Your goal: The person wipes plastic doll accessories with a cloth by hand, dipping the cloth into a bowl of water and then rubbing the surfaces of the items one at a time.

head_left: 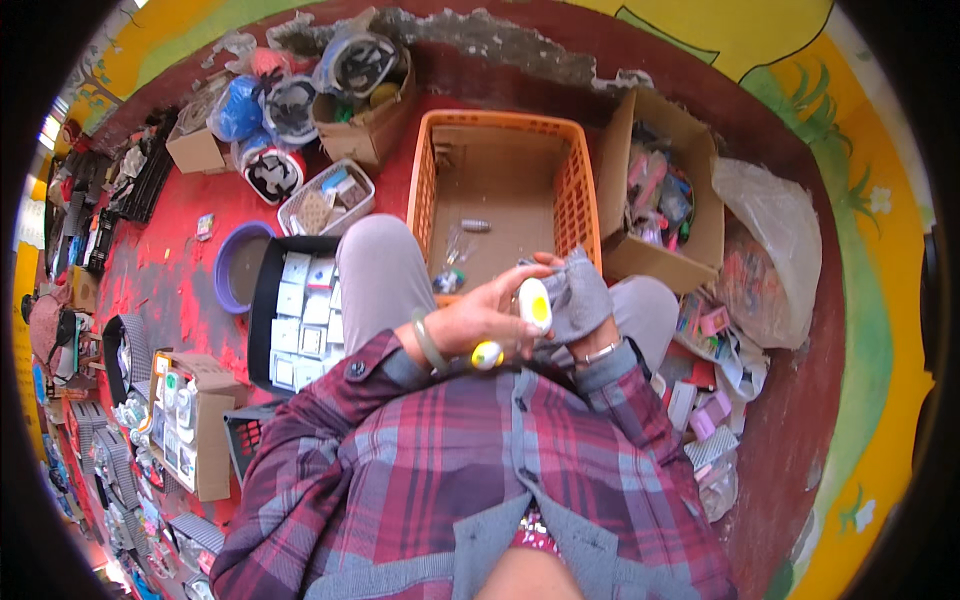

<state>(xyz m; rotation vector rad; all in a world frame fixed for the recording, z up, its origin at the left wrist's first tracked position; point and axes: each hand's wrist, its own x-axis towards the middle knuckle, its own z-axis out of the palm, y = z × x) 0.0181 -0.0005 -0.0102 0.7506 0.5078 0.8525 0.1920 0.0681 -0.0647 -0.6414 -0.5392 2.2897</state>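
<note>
My left hand point(468, 322), with a bangle at its wrist, is closed around a white oval piece with a yellow spot point(536, 305), like a halved egg. Just below the hand shows a smaller yellow-and-white piece point(487, 354); what holds it up I cannot tell. My right hand point(598, 342) grips a crumpled grey cloth point(580, 298) right beside the oval piece. Beyond my hands, between my knees, stands an orange plastic basket point(428, 190) with cardboard inside. A small silvery item point(475, 226) and a clear plastic bag point(450, 280) lie in it.
On the right stand an open cardboard box point(660, 255) of colourful items and a large clear plastic bag point(775, 250). To the left are a black tray point(262, 340) of small white boxes, a purple basin point(228, 265) and a white basket point(368, 200). Helmets point(290, 110) sit farther back.
</note>
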